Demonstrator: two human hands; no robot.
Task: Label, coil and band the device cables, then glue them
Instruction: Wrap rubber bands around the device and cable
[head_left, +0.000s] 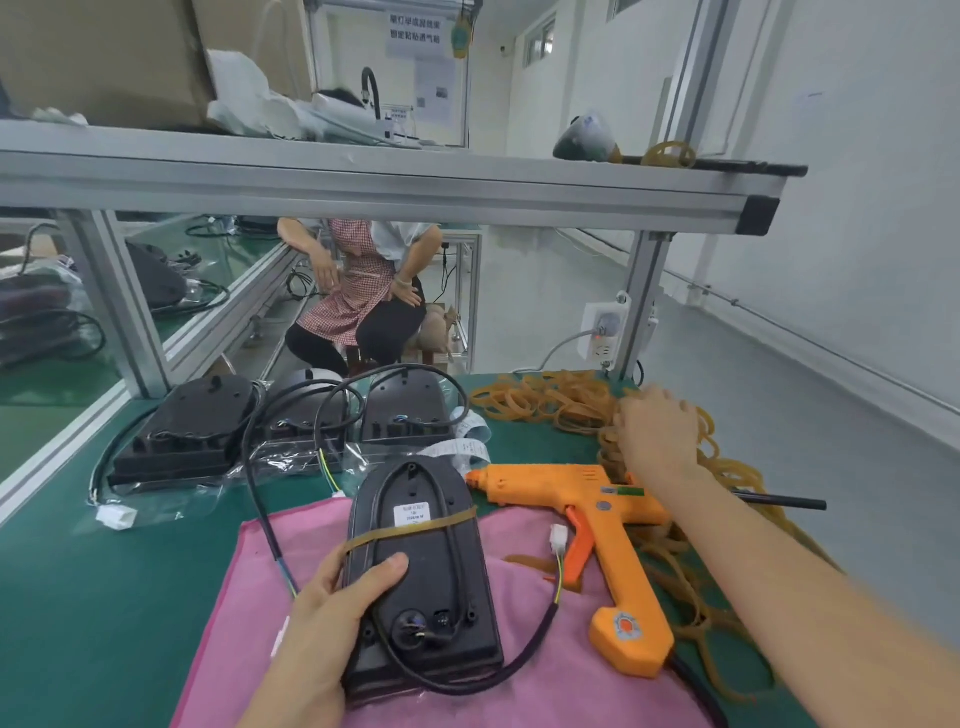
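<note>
Meanwhile left hand grips device; right hand loosely curled on bands.

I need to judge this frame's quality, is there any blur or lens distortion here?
Head view: the right hand over the rubber bands is motion-blurred; the shelf rail tilts under wide-angle distortion; the black device in the left hand is sharp; lighting is even, without harsh glare.
</note>
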